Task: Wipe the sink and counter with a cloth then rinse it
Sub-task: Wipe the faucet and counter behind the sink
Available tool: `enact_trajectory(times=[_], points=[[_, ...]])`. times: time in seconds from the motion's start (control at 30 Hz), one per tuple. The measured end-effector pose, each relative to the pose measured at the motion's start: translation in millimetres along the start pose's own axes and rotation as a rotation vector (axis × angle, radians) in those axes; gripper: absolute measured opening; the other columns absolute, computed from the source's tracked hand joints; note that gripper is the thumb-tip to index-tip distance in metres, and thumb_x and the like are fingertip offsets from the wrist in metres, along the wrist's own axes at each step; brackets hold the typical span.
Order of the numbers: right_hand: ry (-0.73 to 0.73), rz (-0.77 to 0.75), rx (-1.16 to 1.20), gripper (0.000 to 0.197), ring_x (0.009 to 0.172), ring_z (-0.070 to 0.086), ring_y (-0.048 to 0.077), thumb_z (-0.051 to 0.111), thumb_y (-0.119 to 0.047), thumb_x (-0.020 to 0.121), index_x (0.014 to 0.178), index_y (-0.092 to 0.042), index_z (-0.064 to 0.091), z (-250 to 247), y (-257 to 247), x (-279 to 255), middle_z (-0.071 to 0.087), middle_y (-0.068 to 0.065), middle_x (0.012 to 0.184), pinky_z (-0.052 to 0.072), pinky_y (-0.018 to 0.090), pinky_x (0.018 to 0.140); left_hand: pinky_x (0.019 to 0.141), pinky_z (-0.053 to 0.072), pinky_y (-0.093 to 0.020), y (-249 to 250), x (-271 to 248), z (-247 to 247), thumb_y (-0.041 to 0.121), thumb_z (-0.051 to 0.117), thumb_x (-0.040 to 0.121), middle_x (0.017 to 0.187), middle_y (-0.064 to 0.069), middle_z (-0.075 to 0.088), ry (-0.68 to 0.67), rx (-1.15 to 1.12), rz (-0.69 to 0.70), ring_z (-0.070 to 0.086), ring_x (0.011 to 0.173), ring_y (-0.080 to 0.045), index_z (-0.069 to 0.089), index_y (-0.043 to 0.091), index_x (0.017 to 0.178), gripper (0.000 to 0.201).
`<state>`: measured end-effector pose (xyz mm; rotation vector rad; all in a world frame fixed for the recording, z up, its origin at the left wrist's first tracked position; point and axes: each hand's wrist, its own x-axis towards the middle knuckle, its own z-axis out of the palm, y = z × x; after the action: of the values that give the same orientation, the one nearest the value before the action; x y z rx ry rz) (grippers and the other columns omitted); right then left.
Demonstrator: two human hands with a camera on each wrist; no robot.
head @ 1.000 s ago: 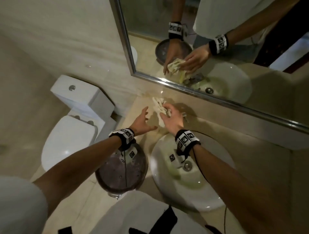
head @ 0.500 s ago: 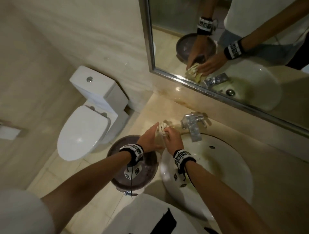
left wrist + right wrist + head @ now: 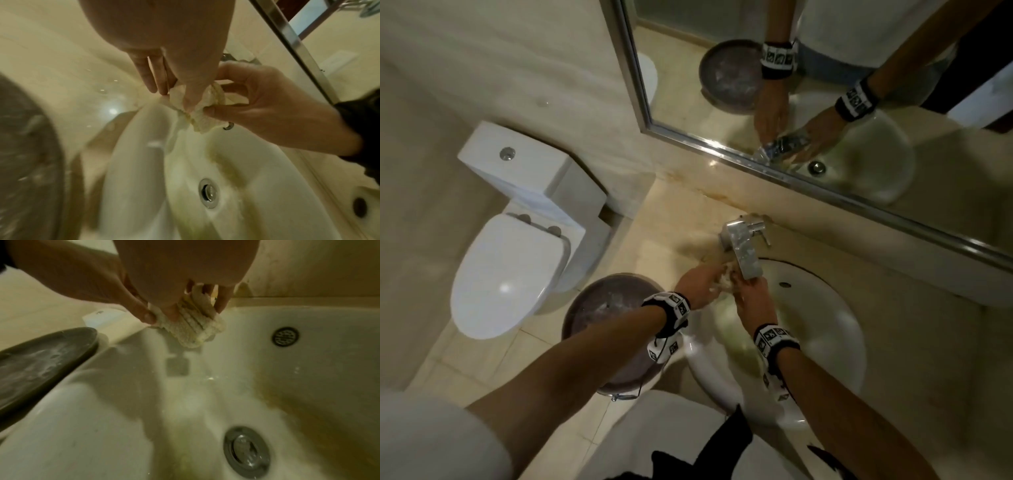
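Both hands hold a crumpled pale cloth (image 3: 723, 283) together just under the spout of the chrome faucet (image 3: 743, 246), over the back left of the white sink basin (image 3: 825, 335). My left hand (image 3: 707, 286) pinches the cloth (image 3: 195, 108) from the left with fingers and thumb. My right hand (image 3: 748, 294) grips it from the right, fingers curled round the bunched cloth (image 3: 195, 327). A pale blurred streak runs from the cloth down into the basin. The drain (image 3: 209, 193) lies below the hands. The beige counter (image 3: 671, 222) surrounds the sink.
A dark round bin (image 3: 602, 318) stands on the floor left of the sink, and a white toilet (image 3: 510, 274) beyond it. A framed mirror (image 3: 825, 113) hangs right behind the faucet. The overflow hole (image 3: 285, 336) sits in the basin's back wall.
The cloth came off the counter behind the sink and down under the faucet spout. My left hand, open a second ago, now pinches the cloth along with the right.
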<state>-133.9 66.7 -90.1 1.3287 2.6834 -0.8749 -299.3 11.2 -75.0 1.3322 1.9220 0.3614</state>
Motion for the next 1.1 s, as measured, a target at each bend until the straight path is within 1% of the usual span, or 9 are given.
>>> enact_trajectory(times=[0.1,0.17,0.27,0.43,0.57,0.73,0.8,0.9,1.1], points=[[-0.006,0.086,0.104,0.041,0.117,0.052,0.034,0.061,-0.004,0.093,0.134,-0.009,0.059,-11.3,8.8,4.4,0.053,0.017,0.131,0.048,0.037,0.098,0.088,0.048,-0.033,6.6,6.8,-1.6,0.017,0.063,0.082,0.121,-0.001,0.066,-0.020,0.079,0.066,0.061,0.104,-0.025,0.050,0.026,0.140,0.060],[-0.029,-0.002,0.118,0.040,0.121,0.049,0.032,0.062,-0.003,0.092,0.132,-0.010,0.061,-19.4,19.9,4.3,0.053,0.014,0.134,0.045,0.036,0.103,0.093,0.051,-0.039,5.1,9.4,-5.0,0.012,0.062,0.081,0.122,-0.005,0.065,-0.032,0.145,0.096,0.062,0.106,-0.027,0.047,0.025,0.142,0.065],[-0.030,-0.074,0.100,0.046,0.131,0.043,0.024,0.065,-0.007,0.091,0.136,-0.015,0.058,-33.4,46.5,4.6,0.049,0.006,0.142,0.037,0.031,0.109,0.095,0.050,-0.041,-6.8,8.2,-11.6,0.016,0.060,0.087,0.143,-0.009,0.051,-0.120,0.282,0.104,0.051,0.127,-0.031,0.035,0.024,0.150,0.069],[0.203,0.180,0.071,0.025,0.103,0.054,0.032,0.061,-0.011,0.084,0.109,-0.011,0.065,-67.0,84.4,28.5,0.060,0.009,0.112,0.041,0.032,0.080,0.109,0.037,-0.035,-43.5,-4.4,-7.7,0.015,0.059,0.091,0.161,0.002,0.028,-0.253,0.334,0.169,0.041,0.140,-0.022,0.023,0.027,0.157,0.075],[0.218,0.343,0.015,0.039,0.110,0.052,0.041,0.065,-0.021,0.089,0.126,-0.010,0.062,-84.6,89.3,48.7,0.061,0.022,0.118,0.046,0.044,0.088,0.110,0.037,-0.034,-50.5,-12.2,-2.1,0.020,0.061,0.092,0.166,0.001,0.004,-0.334,0.371,0.237,0.026,0.147,-0.019,0.001,0.022,0.159,0.090],[-0.156,0.193,-0.197,0.049,0.128,0.045,0.040,0.055,-0.045,0.089,0.135,-0.028,0.059,-80.3,75.9,87.7,0.047,0.006,0.150,0.040,0.046,0.104,0.111,0.041,-0.040,-50.4,-10.4,-6.9,0.019,0.059,0.092,0.166,0.003,0.000,-0.374,0.374,0.248,0.020,0.150,-0.017,-0.003,0.024,0.158,0.092],[-0.179,0.148,-0.212,0.037,0.122,0.052,0.038,0.061,-0.040,0.091,0.124,-0.026,0.065,-75.4,60.3,94.5,0.057,0.011,0.136,0.043,0.046,0.103,0.110,0.042,-0.043,-51.8,-9.2,-9.7,0.018,0.056,0.092,0.166,0.004,0.000,-0.384,0.362,0.257,0.019,0.150,-0.016,-0.003,0.026,0.158,0.089],[-0.080,0.043,-0.181,0.020,0.097,0.065,0.037,0.070,-0.032,0.087,0.095,-0.015,0.075,-66.0,39.9,94.1,0.071,0.017,0.095,0.051,0.041,0.089,0.109,0.042,-0.041,-55.1,-8.5,-11.5,0.015,0.052,0.094,0.166,0.006,0.000,-0.388,0.343,0.280,0.016,0.151,-0.015,-0.002,0.026,0.158,0.084],[-0.130,-0.135,-0.427,0.058,0.111,0.061,0.028,0.078,-0.024,0.064,0.117,-0.031,0.056,-51.2,46.2,85.5,0.069,0.001,0.107,0.048,0.044,0.093,0.117,0.032,-0.037,-58.6,-8.1,-9.2,0.010,0.055,0.093,0.166,0.005,-0.003,-0.391,0.334,0.290,0.008,0.152,-0.012,-0.003,0.025,0.158,0.088]])
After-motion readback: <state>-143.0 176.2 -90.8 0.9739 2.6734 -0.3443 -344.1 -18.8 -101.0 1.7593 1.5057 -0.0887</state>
